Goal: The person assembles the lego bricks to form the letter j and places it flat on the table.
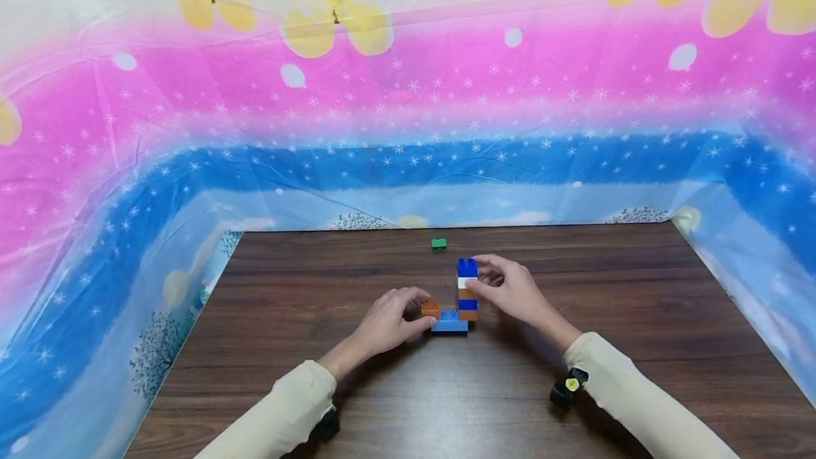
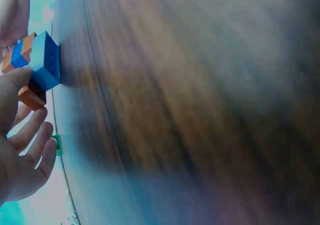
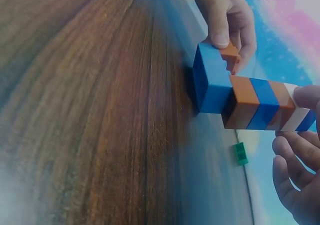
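Note:
A light blue brick (image 1: 450,325) bears a small orange brick (image 1: 430,308) at its left end and a stack of bricks (image 1: 468,289) at its right end. From the top, that stack is blue, white, orange, blue and orange. My left hand (image 1: 390,319) pinches the orange brick and the left end of the light blue one, thumb in front. My right hand (image 1: 510,290) holds the upper part of the stack, thumb on the white brick (image 3: 296,112). In the left wrist view the light blue brick's underside seems to show, so it appears lifted a little.
A green brick (image 1: 438,244) lies near the far edge of the brown wooden table (image 1: 306,268). Behind the table and along its sides hangs a printed cloth (image 1: 408,161). A black band with a device (image 1: 565,388) is at my right wrist.

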A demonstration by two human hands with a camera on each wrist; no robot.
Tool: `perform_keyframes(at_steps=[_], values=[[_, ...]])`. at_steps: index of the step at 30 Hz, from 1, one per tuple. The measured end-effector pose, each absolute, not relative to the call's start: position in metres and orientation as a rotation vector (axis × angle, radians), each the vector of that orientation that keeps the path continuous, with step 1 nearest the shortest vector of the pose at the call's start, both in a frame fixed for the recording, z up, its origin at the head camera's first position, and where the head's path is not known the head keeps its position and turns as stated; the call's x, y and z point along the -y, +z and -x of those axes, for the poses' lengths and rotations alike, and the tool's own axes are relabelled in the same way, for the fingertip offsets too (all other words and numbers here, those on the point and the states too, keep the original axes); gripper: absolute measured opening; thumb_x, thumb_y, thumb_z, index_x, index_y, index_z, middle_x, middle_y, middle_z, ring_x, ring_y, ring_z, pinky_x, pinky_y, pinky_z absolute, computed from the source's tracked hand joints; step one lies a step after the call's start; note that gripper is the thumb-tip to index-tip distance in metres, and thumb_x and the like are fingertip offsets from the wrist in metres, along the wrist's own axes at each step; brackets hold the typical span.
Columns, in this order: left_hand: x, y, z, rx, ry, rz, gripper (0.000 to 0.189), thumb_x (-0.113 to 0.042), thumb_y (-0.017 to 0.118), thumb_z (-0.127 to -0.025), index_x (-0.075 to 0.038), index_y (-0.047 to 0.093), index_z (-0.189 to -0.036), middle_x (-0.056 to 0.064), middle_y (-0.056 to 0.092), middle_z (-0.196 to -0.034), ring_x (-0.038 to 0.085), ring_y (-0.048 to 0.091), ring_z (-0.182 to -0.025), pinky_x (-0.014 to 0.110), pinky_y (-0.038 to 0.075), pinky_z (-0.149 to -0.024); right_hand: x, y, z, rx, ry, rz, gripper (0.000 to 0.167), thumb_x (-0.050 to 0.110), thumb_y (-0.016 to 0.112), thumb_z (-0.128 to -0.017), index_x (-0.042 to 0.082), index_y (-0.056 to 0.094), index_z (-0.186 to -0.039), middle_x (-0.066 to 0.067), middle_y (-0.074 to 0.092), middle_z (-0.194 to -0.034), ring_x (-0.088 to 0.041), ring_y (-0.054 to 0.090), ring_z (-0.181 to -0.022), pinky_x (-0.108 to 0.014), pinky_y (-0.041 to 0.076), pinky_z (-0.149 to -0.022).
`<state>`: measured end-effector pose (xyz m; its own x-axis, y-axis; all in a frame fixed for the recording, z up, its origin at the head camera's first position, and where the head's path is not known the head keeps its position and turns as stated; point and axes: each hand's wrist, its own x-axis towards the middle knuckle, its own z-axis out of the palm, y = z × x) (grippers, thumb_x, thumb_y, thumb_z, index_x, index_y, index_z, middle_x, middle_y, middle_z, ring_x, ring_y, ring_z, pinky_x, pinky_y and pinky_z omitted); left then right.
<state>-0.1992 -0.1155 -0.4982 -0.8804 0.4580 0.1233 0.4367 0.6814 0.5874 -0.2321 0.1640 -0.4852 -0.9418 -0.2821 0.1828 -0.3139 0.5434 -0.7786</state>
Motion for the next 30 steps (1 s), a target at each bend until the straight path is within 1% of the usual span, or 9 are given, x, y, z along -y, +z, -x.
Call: perform_keyframes(at_steps=[5, 10, 16, 21, 25, 30], values=[[0.116, -0.5, 0.201, -2.852, 0.996, -0.766, 0.041, -0.046, 0.069, -0.097, -0.02, 0.068, -0.128, -0.004, 0.07, -0.112, 0.014, 0.061, -0.101, 0.04, 0.05, -0.088, -0.162, -0.489, 0.238, 2.725, 1.398, -0.508, 0.055, 0.045, 0.072, -0.095, 0.015, 0.061, -0.139, -0.004, 0.073, -0.115, -0.017, 0.067, -0.094, -0.039, 0.056, -0.082], [0.116, -0.501, 0.203, -2.847, 0.996, -0.76, 0.043, -0.048, 0.066, -0.098, -0.019, 0.068, -0.129, -0.004, 0.07, -0.112, 0.014, 0.063, -0.102, 0.041, 0.051, -0.089, -0.161, -0.492, 0.243, 2.725, 1.4, -0.501, 0.053, 0.043, 0.07, -0.097, 0.014, 0.06, -0.14, -0.006, 0.073, -0.116, -0.017, 0.067, -0.094, -0.039, 0.056, -0.081], [0.117, -0.502, 0.207, -2.801, 1.058, -0.758, 0.043, -0.046, 0.065, -0.099, -0.017, 0.068, -0.131, -0.004, 0.072, -0.112, 0.012, 0.066, -0.1, 0.037, 0.053, -0.088, -0.158, -0.497, 0.25, 2.737, 1.422, -0.473, 0.054, 0.045, 0.068, -0.098, 0.014, 0.06, -0.141, -0.007, 0.073, -0.117, -0.019, 0.068, -0.096, -0.04, 0.055, -0.083], [0.117, -0.504, 0.209, -2.764, 1.108, -0.745, 0.041, -0.044, 0.064, -0.1, -0.018, 0.066, -0.132, -0.006, 0.072, -0.109, 0.008, 0.066, -0.097, 0.034, 0.054, -0.084, -0.158, -0.501, 0.253, 2.751, 1.414, -0.441, 0.057, 0.048, 0.066, -0.098, 0.012, 0.058, -0.142, -0.01, 0.072, -0.121, -0.022, 0.068, -0.101, -0.042, 0.056, -0.085], [0.116, -0.503, 0.209, -2.742, 1.124, -0.729, 0.039, -0.043, 0.064, -0.101, -0.018, 0.067, -0.13, -0.006, 0.073, -0.105, 0.007, 0.066, -0.093, 0.033, 0.054, -0.081, -0.159, -0.504, 0.255, 2.751, 1.423, -0.438, 0.059, 0.049, 0.066, -0.098, 0.01, 0.058, -0.142, -0.011, 0.072, -0.122, -0.024, 0.069, -0.102, -0.044, 0.056, -0.085], [0.115, -0.501, 0.209, -2.723, 1.158, -0.696, 0.037, -0.041, 0.064, -0.101, -0.017, 0.067, -0.129, -0.005, 0.073, -0.107, 0.009, 0.067, -0.095, 0.033, 0.054, -0.082, -0.16, -0.509, 0.257, 2.773, 1.431, -0.449, 0.065, 0.052, 0.065, -0.097, 0.01, 0.056, -0.146, -0.011, 0.071, -0.125, -0.024, 0.069, -0.106, -0.045, 0.056, -0.087]])
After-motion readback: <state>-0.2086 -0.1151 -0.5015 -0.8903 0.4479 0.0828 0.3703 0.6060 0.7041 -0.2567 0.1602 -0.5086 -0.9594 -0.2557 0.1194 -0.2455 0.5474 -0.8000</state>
